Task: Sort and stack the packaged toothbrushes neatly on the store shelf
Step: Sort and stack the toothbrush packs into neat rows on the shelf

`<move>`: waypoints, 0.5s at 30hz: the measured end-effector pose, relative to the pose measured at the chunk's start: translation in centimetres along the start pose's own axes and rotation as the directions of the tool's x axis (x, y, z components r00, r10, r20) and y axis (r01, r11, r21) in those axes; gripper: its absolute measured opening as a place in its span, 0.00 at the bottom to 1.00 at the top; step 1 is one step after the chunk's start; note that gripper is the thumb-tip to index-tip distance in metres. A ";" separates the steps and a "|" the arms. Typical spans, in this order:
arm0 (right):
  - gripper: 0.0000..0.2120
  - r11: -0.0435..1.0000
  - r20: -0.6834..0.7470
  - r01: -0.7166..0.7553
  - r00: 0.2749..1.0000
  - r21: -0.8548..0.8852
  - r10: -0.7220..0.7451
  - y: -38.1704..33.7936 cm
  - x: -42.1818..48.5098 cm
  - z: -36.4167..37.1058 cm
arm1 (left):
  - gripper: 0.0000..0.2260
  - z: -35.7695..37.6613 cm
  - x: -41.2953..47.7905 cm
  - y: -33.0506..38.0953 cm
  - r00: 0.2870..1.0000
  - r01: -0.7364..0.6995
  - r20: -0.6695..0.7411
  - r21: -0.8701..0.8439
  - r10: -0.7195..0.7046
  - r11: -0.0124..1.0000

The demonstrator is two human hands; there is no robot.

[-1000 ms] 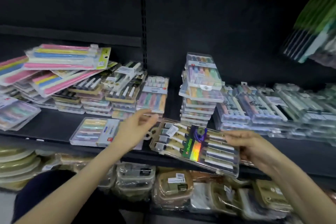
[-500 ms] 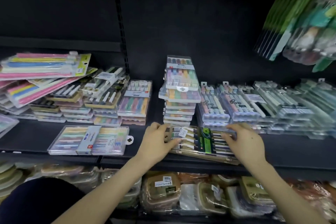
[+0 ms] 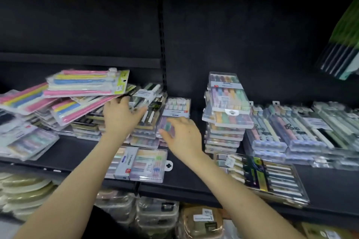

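— Under the left hand (image 3: 121,116), what lies there?
— Stacks of dark toothbrush packs (image 3: 151,108). The hand is spread over them with its fingers straight, gripping nothing.
— And the right hand (image 3: 182,137)?
— Its fingertips reach the pastel pack stack (image 3: 175,114) just right of the left hand. Blur hides whether they pinch the top pack or only touch it, so I cannot tell.
— Below the wrists?
— One pastel pack (image 3: 139,165) lies flat on the shelf (image 3: 186,186) under the left forearm, its hang tab pointing right. Right of the right forearm lies a dark pack with a shiny label (image 3: 262,176), near the shelf's front edge.
— Farther out?
— Right of the right hand stands a tall leaning stack (image 3: 227,114), then low rows of clear packs (image 3: 291,130). Left of the left hand, long pink, yellow and blue packs (image 3: 85,85) lie tilted on a heap. Lidded containers (image 3: 155,213) sit on the level beneath.
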State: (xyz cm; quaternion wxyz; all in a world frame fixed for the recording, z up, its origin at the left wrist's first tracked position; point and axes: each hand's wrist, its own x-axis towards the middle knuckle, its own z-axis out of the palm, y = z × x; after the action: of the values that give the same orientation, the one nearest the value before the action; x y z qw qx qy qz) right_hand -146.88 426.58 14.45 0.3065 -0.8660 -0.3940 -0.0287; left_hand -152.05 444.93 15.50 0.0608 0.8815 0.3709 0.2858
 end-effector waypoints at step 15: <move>0.33 0.962 -0.371 0.076 0.913 -0.261 -0.172 -2.2 2.7 6.3 | 0.07 -7.0 -1.8 -5.1 0.929 0.369 0.322 -0.750 -0.183 0.550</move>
State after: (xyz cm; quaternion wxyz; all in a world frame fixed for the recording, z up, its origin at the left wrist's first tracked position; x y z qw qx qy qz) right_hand -147.82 432.95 11.22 0.2691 -0.8466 -0.3733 -0.2674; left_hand -160.08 446.64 18.80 0.5310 0.7144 0.3293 0.3150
